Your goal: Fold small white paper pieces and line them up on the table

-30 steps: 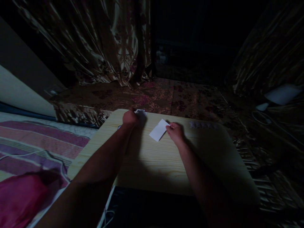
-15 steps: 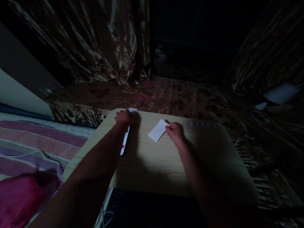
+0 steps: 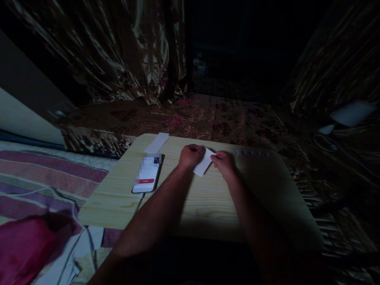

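Between my two hands, over the wooden table, is a small white sheet of paper (image 3: 203, 164). My left hand (image 3: 190, 156) has its fingers closed at the sheet's upper left edge. On the other side, my right hand (image 3: 223, 162) pinches the right corner between thumb and fingers. Left of my left hand a phone (image 3: 146, 174) lies face up with its screen lit and a cable at its lower end. Just beyond the phone, more white paper (image 3: 157, 143) lies by the table's far edge.
A row of small pale pieces (image 3: 252, 153) sits along the far right of the table (image 3: 202, 202). Left of the table is a striped bed cover (image 3: 56, 170) with a pink cloth (image 3: 26, 249). A white lamp (image 3: 352, 114) stands at the right, and patterned curtains (image 3: 148, 51) hang behind.
My left hand has left the white paper at the far left and come right to the sheet in my right hand. The phone is now uncovered. My right hand has barely moved.
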The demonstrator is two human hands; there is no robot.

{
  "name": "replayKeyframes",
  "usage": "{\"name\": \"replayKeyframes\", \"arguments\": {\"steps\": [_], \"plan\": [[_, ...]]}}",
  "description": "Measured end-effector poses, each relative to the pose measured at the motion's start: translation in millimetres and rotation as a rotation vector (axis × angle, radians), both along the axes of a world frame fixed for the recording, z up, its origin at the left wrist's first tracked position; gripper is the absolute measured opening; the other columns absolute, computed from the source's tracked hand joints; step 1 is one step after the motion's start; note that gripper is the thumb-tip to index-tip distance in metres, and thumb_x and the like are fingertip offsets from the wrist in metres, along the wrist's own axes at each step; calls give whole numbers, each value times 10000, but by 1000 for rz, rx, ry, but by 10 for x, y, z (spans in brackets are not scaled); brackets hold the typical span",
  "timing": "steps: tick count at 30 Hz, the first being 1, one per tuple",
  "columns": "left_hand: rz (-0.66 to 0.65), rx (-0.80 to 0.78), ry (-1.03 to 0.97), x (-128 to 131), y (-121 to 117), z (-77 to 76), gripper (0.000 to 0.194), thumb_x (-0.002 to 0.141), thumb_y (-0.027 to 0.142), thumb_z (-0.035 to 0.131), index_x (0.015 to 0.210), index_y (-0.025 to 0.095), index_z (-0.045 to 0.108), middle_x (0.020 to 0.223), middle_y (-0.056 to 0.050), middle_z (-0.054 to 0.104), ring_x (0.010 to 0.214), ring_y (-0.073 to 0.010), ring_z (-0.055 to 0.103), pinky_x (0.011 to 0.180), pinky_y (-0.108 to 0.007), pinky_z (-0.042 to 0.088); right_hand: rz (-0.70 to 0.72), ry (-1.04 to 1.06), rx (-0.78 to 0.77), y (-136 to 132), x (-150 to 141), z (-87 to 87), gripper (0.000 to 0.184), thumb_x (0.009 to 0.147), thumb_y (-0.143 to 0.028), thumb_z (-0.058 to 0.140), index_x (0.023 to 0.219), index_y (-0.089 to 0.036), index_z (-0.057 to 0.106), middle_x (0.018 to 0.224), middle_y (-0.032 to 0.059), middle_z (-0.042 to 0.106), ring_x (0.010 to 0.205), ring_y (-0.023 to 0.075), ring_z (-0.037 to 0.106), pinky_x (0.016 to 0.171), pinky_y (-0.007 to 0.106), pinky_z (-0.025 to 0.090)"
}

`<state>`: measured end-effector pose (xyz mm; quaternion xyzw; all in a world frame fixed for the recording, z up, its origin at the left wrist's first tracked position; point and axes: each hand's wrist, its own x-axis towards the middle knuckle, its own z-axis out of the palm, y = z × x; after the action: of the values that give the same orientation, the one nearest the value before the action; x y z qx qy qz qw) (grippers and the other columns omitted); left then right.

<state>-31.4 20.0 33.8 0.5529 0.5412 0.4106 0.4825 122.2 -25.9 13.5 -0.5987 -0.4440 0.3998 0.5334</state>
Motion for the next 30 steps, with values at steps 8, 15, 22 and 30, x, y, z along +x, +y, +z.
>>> {"name": "replayKeyframes", "arguments": {"steps": [8,15,22,30], "plan": [[-58,-36,-339,251,-284,-187,326,565,316,788,808,120,695,740,-52,701,593,-133,601,599,-272,478,-6,54,-11,-217,257,-10,216,665,-380,659,705,-179,589,545,-42,570,475,99,488,449,209,380],[-63,29,-280,265,-304,-288,313,579,300,792,817,129,684,654,-3,646,529,-97,539,532,-232,429,-47,32,71,-200,245,-174,204,684,-361,651,696,-165,596,615,-14,616,561,120,553,506,218,411],[-78,63,-332,295,-283,-297,371,602,284,763,928,125,685,612,8,605,500,-93,509,497,-225,389,-78,-40,105,-205,297,-191,202,689,-355,656,714,-163,599,628,-8,631,576,127,573,508,217,408],[-81,109,-273,320,-315,-305,342,614,230,706,946,151,704,591,25,566,481,-79,445,503,-224,368,-51,-105,113,-255,271,-191,194,701,-355,657,726,-171,603,625,-13,638,544,121,555,482,213,384]]}}
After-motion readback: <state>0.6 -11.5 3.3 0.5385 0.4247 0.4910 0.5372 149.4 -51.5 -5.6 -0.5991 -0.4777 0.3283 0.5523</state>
